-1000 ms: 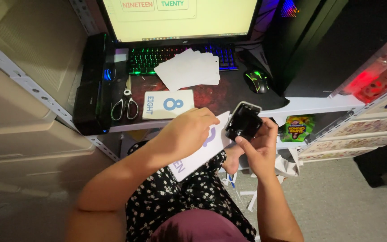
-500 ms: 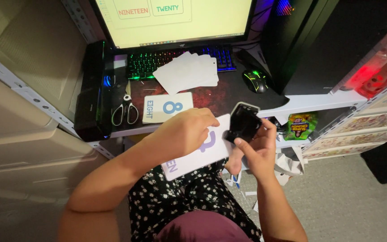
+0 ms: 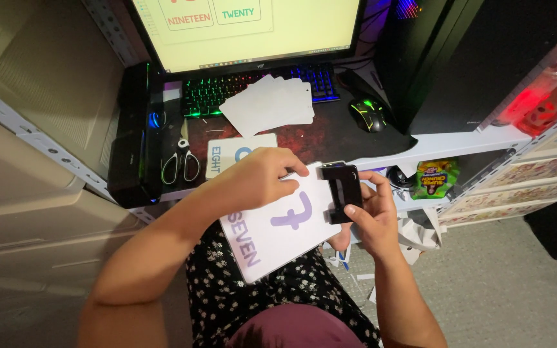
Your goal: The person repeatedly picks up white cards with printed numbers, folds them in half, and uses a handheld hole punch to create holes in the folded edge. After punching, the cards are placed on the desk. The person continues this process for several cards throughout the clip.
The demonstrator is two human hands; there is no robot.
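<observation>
A dark desk (image 3: 330,138) carries a fanned stack of blank white cards (image 3: 271,103), scissors (image 3: 182,164) and a smooth number card. Over the lap, off the desk's edge, the left hand (image 3: 256,177) pinches a glossy white flashcard (image 3: 278,229) at its top; the right hand (image 3: 369,216) grips a boxy black hole punch (image 3: 341,188) on the card's right corner

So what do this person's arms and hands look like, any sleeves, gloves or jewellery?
Both forearms are bare up to the frame edge, no sleeves showing. The left hand and right hand wear no gloves; no rings, watch or bracelets are visible.
</observation>
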